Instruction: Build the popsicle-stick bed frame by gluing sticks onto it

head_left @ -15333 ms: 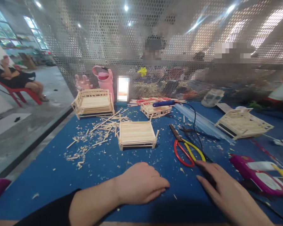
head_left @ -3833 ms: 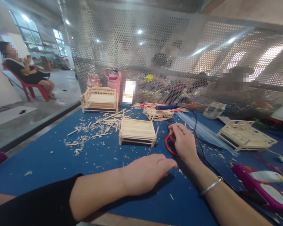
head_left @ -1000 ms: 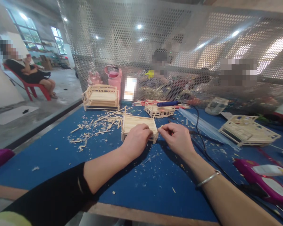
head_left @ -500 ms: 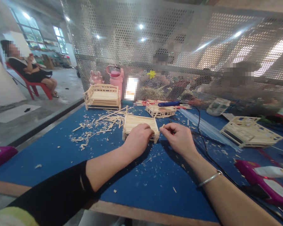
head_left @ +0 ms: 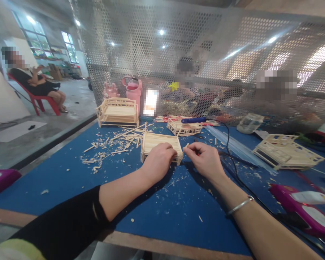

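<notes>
Your left hand point(head_left: 160, 159) curls over the model point(head_left: 156, 139), its fingers' grip hidden; your right hand point(head_left: 205, 157), fingers pinched together, holds a stick point(head_left: 187, 145).

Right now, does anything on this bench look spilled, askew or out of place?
Two things: loose wood scraps untidily litter the blue tabletop, thickest left of the slatted model at the left hand; and a blue-handled tool rests atop another wooden model, an odd perch.
</notes>
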`<action>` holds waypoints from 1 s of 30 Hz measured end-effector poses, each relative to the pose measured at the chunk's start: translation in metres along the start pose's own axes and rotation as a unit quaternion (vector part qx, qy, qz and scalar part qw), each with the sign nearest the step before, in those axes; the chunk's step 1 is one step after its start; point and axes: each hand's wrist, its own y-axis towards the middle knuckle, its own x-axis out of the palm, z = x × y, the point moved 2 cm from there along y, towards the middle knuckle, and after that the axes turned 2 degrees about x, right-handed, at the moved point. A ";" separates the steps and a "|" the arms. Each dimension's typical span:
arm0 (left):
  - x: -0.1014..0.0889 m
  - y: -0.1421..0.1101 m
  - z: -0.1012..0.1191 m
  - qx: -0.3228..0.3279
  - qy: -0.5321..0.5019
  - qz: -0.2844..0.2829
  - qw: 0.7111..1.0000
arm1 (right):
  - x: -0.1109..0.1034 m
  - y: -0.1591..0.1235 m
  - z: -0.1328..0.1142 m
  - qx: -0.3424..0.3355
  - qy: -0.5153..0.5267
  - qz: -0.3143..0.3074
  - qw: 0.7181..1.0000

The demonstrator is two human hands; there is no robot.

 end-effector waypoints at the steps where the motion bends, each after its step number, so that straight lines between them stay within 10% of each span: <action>1: 0.000 0.000 0.000 0.000 0.000 0.000 1.000 | 0.000 0.000 0.000 0.001 0.000 0.000 1.000; 30: -0.011 -0.007 0.006 -0.001 0.004 -0.022 1.000 | 0.003 -0.001 -0.008 -0.017 0.000 0.002 1.000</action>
